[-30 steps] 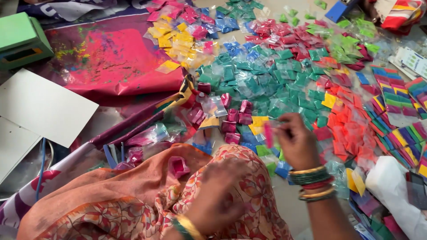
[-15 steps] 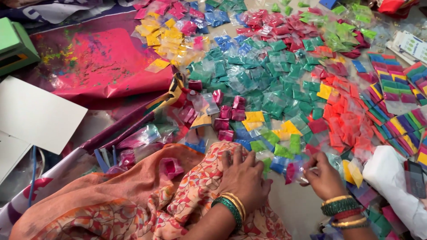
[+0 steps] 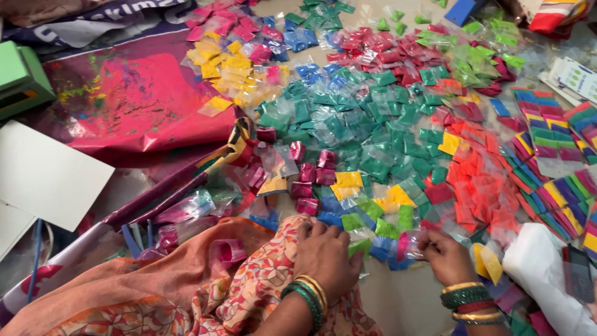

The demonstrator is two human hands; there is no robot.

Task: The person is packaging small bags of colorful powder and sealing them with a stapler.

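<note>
Several small clear packets of coloured powder cover the floor: teal [image 3: 348, 118], red [image 3: 392, 53], yellow [image 3: 236, 65], orange [image 3: 482, 180]. My left hand [image 3: 326, 255], with green and gold bangles, lies knuckles up on the orange floral cloth [image 3: 249, 292] over my lap. Its fingers are curled, and a green packet [image 3: 359, 247] sticks out by the thumb. My right hand [image 3: 444, 255], also with bangles, pinches a clear packet with pink powder [image 3: 404, 244] just above the floor. The two hands are close together at the near edge of the pile.
A pink-stained plastic sheet [image 3: 143, 106] lies at the left, with a green box [image 3: 18, 81] and white card [image 3: 46, 177] beyond it. Strips of multi-coloured packets [image 3: 559, 137] lie at the right. White cloth [image 3: 538, 274] and a dark phone [image 3: 578, 274] sit beside my right hand.
My right hand drew back from the pile towards me and now pinches a pink packet. My left hand slid forward to the pile's edge and curled its fingers.
</note>
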